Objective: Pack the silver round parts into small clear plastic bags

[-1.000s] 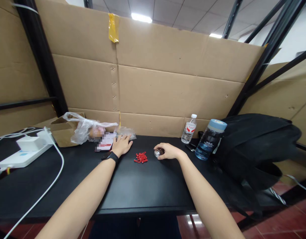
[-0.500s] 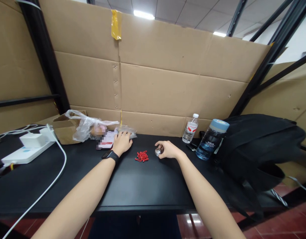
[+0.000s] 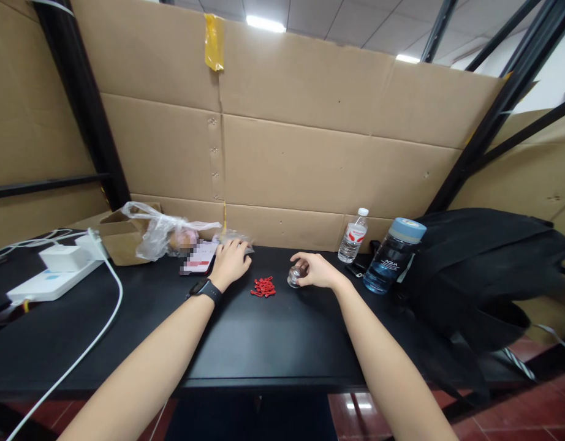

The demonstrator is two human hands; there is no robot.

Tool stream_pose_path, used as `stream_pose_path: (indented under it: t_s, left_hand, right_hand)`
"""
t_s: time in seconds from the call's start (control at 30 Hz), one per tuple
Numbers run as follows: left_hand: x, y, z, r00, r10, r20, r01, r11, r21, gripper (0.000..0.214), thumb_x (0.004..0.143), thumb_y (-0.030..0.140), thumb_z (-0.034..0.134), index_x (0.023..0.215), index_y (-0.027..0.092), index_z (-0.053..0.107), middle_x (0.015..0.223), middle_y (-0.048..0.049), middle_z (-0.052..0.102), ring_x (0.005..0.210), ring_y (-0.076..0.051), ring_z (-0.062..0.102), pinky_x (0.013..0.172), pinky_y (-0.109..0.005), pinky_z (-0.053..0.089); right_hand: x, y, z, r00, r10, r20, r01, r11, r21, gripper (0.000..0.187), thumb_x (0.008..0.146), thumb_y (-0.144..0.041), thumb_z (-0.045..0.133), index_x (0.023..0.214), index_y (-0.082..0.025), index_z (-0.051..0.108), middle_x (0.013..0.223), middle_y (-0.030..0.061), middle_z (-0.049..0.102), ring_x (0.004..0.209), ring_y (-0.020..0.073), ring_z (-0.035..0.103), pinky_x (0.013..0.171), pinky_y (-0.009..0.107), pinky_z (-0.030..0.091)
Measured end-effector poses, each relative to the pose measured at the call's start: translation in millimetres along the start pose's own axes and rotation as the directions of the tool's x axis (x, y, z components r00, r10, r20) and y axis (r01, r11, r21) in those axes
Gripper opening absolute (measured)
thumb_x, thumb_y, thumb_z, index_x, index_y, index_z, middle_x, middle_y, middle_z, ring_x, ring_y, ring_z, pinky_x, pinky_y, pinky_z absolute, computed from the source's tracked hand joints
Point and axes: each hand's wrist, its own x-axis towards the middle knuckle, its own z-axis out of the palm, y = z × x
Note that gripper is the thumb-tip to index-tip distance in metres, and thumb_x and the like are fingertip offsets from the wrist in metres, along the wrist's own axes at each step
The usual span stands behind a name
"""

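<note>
In the head view, my right hand has its fingers and thumb curled around a small clear glass jar. The jar is low over the black tabletop; whether its base touches the table I cannot tell, and my fingers hide part of it. Just left of the jar lies a little heap of red looped clips or cords. My left hand, a black watch on its wrist, lies palm down with fingers stretched out. Its fingertips are by a clear plastic packet, and a phone lies beside it.
A water bottle and a blue-lidded drinking bottle stand at right, before a black backpack. At left are a knotted plastic bag, an open cardboard box and a white power strip with a trailing cable. Cardboard walls the back.
The glass jar looks more upright and shows more of itself. My right hand has shifted slightly up and right. My left hand has slid a little right, its fingers still stretched.
</note>
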Motion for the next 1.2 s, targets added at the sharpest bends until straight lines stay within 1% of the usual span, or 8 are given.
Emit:
stream_pose_path:
  t_s: [0.27,0.5,0.67,0.73,0.8,0.93,1.1,1.2]
  left_hand:
    - [0.5,-3.8,0.6,1.000,-0.011,0.023,0.012,0.999,-0.039,0.031,0.086,0.022,0.052,0.115,0.023,0.063,0.121,-0.0101,0.064,0.118,-0.032,0.052,0.096,-0.047,0.038]
    - [0.8,-4.5,1.5,0.999,-0.020,0.029,0.022,0.998,-0.067,0.032,0.086,0.021,0.052,0.115,0.023,0.062,0.122,-0.0101,0.064,0.118,-0.031,0.052,0.097,-0.047,0.037]
    - [0.2,-4.5,2.1,0.999,-0.019,0.033,0.021,0.997,-0.077,0.032,0.086,0.022,0.052,0.115,0.023,0.063,0.121,-0.0101,0.064,0.118,-0.032,0.053,0.097,-0.048,0.037]
    - [0.0,-4.3,2.3,0.999,-0.018,0.035,0.021,0.996,-0.085,0.030,0.086,0.023,0.052,0.113,0.023,0.064,0.121,-0.0101,0.064,0.118,-0.032,0.053,0.098,-0.048,0.037]
    - [0.0,-3.9,2.4,0.999,-0.017,0.040,0.021,0.995,-0.097,0.029,0.086,0.023,0.052,0.111,0.023,0.064,0.120,-0.0097,0.064,0.118,-0.032,0.053,0.098,-0.049,0.037]
    - [0.1,-2.9,2.7,0.998,-0.013,0.059,0.019,0.995,-0.099,0.029,0.086,0.024,0.052,0.111,0.024,0.065,0.121,-0.0097,0.064,0.118,-0.032,0.052,0.099,-0.049,0.036]
    - [0.0,-2.3,4.5,0.998,-0.004,0.059,0.009,0.996,-0.089,0.029,0.087,0.026,0.051,0.112,0.025,0.065,0.121,-0.0092,0.064,0.118,-0.031,0.053,0.098,-0.048,0.037]
    - [0.0,-2.5,5.7,0.998,0.000,0.064,0.005,0.996,-0.084,0.028,0.087,0.026,0.051,0.111,0.025,0.065,0.120,-0.0089,0.064,0.117,-0.031,0.054,0.098,-0.048,0.037]
  right_hand:
    - [0.7,7.1,0.1,0.999,0.020,0.041,-0.022,0.999,0.041,0.057,0.061,-0.022,0.085,0.115,-0.021,0.066,0.096,0.0041,0.077,0.082,0.0179,0.071,0.076,0.028,0.054]
    - [2.5,8.6,-0.6,0.997,0.043,0.063,-0.048,0.996,0.077,0.055,0.057,-0.027,0.091,0.108,-0.020,0.069,0.095,0.0042,0.078,0.086,0.0200,0.072,0.081,0.030,0.053]
    - [2.7,7.1,0.8,0.996,0.015,0.088,-0.026,0.992,0.124,0.048,0.060,-0.030,0.089,0.103,-0.019,0.071,0.094,0.0038,0.078,0.085,0.0196,0.072,0.081,0.029,0.052]
    - [3.3,6.8,2.4,0.996,0.021,0.088,-0.029,0.995,0.093,0.050,0.060,-0.030,0.089,0.105,-0.020,0.072,0.095,0.0037,0.078,0.086,0.0199,0.071,0.081,0.029,0.052]
    - [4.2,7.1,4.4,0.995,0.032,0.093,-0.035,0.999,0.027,0.051,0.060,-0.029,0.089,0.107,-0.021,0.073,0.097,0.0031,0.078,0.087,0.0202,0.071,0.080,0.028,0.052]
    - [5.5,8.8,7.1,0.993,0.041,0.112,-0.032,0.996,-0.079,0.040,0.063,-0.031,0.087,0.100,-0.023,0.077,0.093,0.0017,0.078,0.084,0.0204,0.071,0.077,0.028,0.051]
    - [4.1,10.5,5.8,0.992,0.091,0.088,-0.086,0.995,-0.059,0.044,0.058,-0.042,0.090,0.094,-0.020,0.077,0.088,0.0033,0.078,0.082,0.0214,0.072,0.072,0.027,0.051]
    - [3.6,10.9,4.9,0.992,0.087,0.089,-0.083,0.996,-0.044,0.041,0.062,-0.044,0.088,0.093,-0.020,0.077,0.086,0.0035,0.078,0.082,0.0209,0.073,0.071,0.026,0.051]
